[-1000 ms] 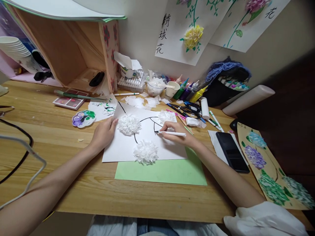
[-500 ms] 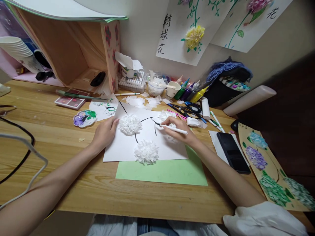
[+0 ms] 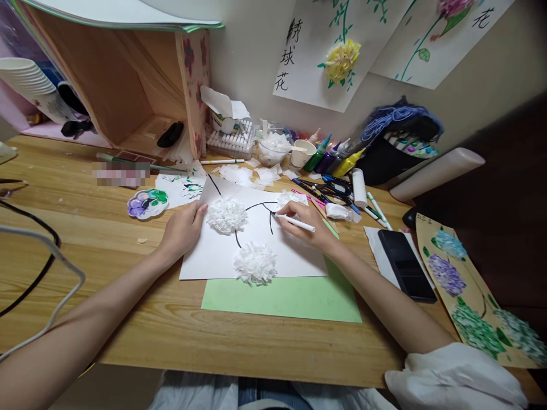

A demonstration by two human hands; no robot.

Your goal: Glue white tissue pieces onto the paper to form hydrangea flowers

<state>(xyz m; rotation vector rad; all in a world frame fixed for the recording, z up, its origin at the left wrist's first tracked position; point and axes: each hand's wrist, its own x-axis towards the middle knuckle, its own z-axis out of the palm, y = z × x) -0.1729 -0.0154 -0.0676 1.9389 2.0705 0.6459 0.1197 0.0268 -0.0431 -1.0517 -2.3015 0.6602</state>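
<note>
A white sheet of paper (image 3: 294,259) lies at the middle of the desk, bearing several fluffy white paper flowers and thin black lines. My left hand (image 3: 184,230) grips the sheet's left edge, thumb on top, beside one paper flower (image 3: 226,216). Nearer to me, another paper flower (image 3: 255,263) reaches the sheet's front edge. My right hand (image 3: 305,226) is closed around a white marker pen (image 3: 299,222). Its dark tip is at the black lines near the sheet's middle right. Behind that hand a further paper flower (image 3: 292,198) shows in part.
Green paper (image 3: 277,299) lies under the white sheet. Paint bottles (image 3: 331,159), a bowl of paper scraps (image 3: 272,149) and scissors (image 3: 337,191) stand or lie behind. A phone (image 3: 404,265) and a flower picture (image 3: 470,296) are at right, a paint palette (image 3: 147,204) at left.
My right hand with the marker pen has shifted slightly left, and a flower seen beneath it before is now covered. My left hand has stayed on the sheet's edge.
</note>
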